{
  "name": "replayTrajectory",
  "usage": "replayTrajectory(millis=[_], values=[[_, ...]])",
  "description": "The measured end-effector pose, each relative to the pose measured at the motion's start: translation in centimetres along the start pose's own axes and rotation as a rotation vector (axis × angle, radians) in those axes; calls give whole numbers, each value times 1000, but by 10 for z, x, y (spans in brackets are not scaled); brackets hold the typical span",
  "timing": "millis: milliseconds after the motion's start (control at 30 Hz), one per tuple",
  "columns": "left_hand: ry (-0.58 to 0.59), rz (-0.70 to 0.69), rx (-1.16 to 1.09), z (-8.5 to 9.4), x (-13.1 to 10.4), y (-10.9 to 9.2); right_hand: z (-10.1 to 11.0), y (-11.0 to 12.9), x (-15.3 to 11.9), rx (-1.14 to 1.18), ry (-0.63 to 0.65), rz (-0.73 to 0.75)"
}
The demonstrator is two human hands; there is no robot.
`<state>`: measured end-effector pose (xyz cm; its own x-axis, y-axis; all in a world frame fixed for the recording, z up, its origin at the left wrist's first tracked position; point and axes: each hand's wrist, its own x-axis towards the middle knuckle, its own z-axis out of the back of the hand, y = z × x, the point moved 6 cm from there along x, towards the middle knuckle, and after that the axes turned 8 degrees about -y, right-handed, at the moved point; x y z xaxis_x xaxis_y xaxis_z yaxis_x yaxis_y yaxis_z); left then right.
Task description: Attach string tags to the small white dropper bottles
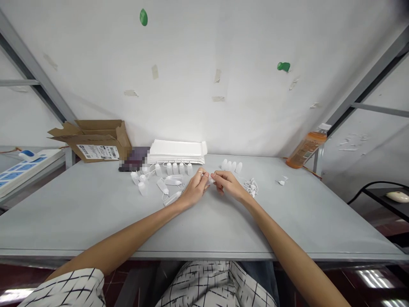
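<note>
Close together above the middle of the table, my left hand [196, 188] and my right hand [228, 183] are both closed on a small translucent plastic bottle [210, 181]. My left fingers wrap round it, and my right thumb and fingers pinch its other end; whether a cap is on that end is hidden. Left of my left hand lie several similar bottles on their sides, such as a capped bottle [162, 186], while a row of upright bottles [175, 169] stands behind. Beyond my right hand are several bottles [234, 166] and a pile of white caps with cords [252, 186].
At the back stand an opened cardboard box [100, 145], a dark flat object [136, 157], partly pixelated, and stacked white trays or sheets [177, 149]. An orange drink bottle [307, 147] leans at the right rear. A loose white cap [281, 182] lies on the grey table [319, 217].
</note>
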<state>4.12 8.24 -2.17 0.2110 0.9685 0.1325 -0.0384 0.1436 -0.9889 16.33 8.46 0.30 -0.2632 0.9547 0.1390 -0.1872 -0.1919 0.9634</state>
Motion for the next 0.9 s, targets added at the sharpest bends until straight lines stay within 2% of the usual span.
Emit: replayTrajectory(millis=[200,333,567,900], values=[[33,186,-107,-5,-2,8,0,-1,-2,-60,27,-1],[57,233,-177,-8,-3,7,2,-4,0,-71,6,5],[84,214,-179,-9,-5,4,3,-7,1,-86,9,18],[98,69,-68,-11,-5,0,9,-3,3,-57,-33,29]])
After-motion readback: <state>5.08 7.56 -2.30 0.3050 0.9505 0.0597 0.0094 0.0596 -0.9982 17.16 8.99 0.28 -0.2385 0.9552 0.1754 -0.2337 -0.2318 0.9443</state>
